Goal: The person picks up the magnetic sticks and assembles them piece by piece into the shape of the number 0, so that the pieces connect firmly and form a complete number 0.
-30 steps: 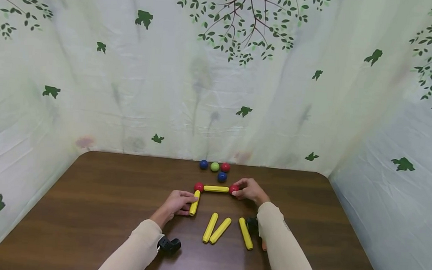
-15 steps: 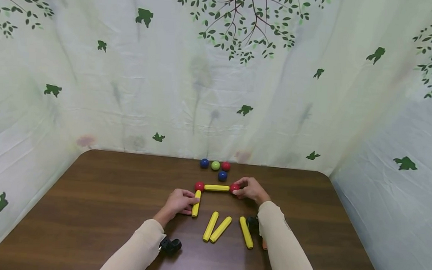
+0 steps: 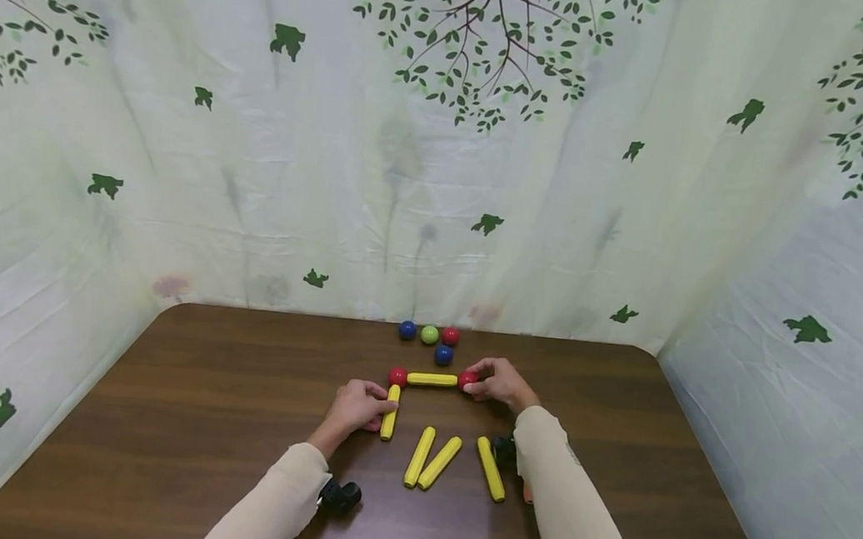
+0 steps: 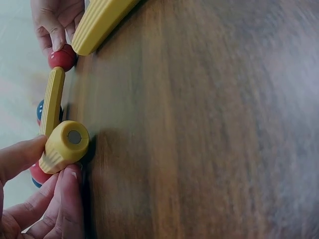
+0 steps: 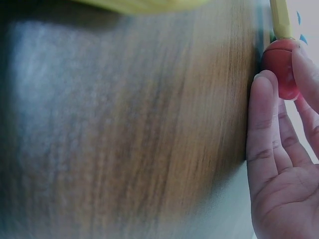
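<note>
My left hand (image 3: 354, 408) pinches a yellow ribbed rod (image 3: 388, 428) between thumb and fingers. Its far end meets a red ball (image 3: 397, 376); a grey disc (image 4: 74, 137) shows in the near end in the left wrist view. From that ball a second yellow rod (image 3: 432, 380) runs right to another red ball (image 3: 466, 380). My right hand (image 3: 500, 383) holds this right-hand ball with thumb and fingertips, clearly seen in the right wrist view. Together the balls and rods form a corner shape on the table.
Behind the shape sit two blue balls (image 3: 444, 355), a green ball (image 3: 429, 334) and a red ball (image 3: 451, 336). Nearer lie three loose yellow rods (image 3: 491, 470). An orange piece (image 3: 528, 492) is mostly hidden by the right sleeve. A patterned curtain (image 3: 255, 207) borders the wooden table (image 3: 163, 451).
The rod in my left hand has shifted slightly toward me, and the left fingers have moved a little with it. My right hand stays on its red ball.
</note>
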`<state>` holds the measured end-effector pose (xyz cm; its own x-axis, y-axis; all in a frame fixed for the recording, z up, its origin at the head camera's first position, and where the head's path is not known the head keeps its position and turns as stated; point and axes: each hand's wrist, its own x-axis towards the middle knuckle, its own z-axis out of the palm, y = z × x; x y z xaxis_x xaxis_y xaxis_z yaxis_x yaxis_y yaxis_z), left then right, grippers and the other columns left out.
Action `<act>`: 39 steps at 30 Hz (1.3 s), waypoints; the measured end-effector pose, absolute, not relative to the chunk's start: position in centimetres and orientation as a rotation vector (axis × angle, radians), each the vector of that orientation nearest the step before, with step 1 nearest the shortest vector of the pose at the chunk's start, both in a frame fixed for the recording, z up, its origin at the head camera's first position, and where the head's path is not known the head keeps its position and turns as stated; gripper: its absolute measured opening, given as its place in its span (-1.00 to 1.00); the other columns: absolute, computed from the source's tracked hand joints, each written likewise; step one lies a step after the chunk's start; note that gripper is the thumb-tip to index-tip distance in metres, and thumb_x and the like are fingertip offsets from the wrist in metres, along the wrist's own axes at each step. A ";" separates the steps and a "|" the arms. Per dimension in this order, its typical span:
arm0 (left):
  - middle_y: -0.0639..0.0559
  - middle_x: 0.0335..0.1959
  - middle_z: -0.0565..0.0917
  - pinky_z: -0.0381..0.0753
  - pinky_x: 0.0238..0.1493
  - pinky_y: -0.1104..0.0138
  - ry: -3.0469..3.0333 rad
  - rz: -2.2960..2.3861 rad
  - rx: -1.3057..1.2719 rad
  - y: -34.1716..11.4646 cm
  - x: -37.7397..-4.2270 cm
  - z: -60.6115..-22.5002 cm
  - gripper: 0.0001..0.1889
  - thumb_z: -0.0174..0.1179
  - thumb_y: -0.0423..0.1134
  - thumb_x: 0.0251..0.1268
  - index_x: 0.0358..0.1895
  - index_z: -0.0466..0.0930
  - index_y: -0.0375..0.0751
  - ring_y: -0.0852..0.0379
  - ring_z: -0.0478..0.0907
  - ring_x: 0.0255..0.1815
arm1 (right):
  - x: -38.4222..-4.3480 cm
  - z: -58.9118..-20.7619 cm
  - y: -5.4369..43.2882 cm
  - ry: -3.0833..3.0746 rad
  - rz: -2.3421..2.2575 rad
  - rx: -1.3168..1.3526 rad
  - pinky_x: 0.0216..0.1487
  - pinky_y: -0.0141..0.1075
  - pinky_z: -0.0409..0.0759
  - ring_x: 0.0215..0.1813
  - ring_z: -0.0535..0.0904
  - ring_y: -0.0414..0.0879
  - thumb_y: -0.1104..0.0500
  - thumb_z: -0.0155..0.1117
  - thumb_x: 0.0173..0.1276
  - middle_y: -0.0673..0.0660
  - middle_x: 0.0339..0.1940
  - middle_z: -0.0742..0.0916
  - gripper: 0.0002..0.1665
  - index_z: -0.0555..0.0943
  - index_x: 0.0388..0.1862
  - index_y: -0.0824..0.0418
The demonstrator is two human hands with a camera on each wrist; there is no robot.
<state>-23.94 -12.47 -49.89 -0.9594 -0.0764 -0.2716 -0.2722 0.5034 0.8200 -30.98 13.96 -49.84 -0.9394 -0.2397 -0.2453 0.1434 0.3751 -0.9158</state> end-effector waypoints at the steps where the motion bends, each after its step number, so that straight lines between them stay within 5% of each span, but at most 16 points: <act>1: -0.06 -0.45 0.63 0.59 -0.55 0.37 2.554 1.430 -0.296 -12.4 -23.9 -49.9 -0.64 0.43 -0.19 0.08 -0.11 0.64 -0.36 0.19 0.54 -0.64 | -30.9 -49.8 14.0 2.303 -1.587 -0.080 -0.25 -0.19 0.66 -0.33 0.61 -0.06 0.46 0.37 0.15 0.27 -0.16 0.64 -0.68 0.58 -0.08 0.43; 25: 0.02 -0.57 0.62 0.53 -0.55 0.37 2.647 1.267 -0.201 -12.4 -23.7 -49.7 -0.63 0.42 -0.12 0.09 -0.12 0.64 -0.30 0.17 0.52 -0.65 | -30.8 -50.6 14.4 2.290 -1.588 -0.092 -0.23 -0.21 0.67 -0.27 0.61 -0.03 0.43 0.41 0.13 0.24 -0.15 0.64 -0.68 0.60 -0.10 0.38; 39: -0.10 -0.39 0.65 0.52 -0.46 0.31 2.619 1.343 -0.119 -12.7 -26.8 -47.1 -0.61 0.36 -0.12 0.18 0.00 0.59 -0.26 0.04 0.50 -0.53 | -30.9 -50.3 14.3 2.305 -1.595 -0.107 -0.25 -0.21 0.67 -0.29 0.61 -0.04 0.44 0.40 0.14 0.24 -0.16 0.65 -0.67 0.59 -0.10 0.39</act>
<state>-26.84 -12.74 -47.12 -0.9777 0.0175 -0.2092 -0.1597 0.5849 0.7952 -30.95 14.28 -50.29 -0.9412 -0.2487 -0.2288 0.1264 0.3688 -0.9209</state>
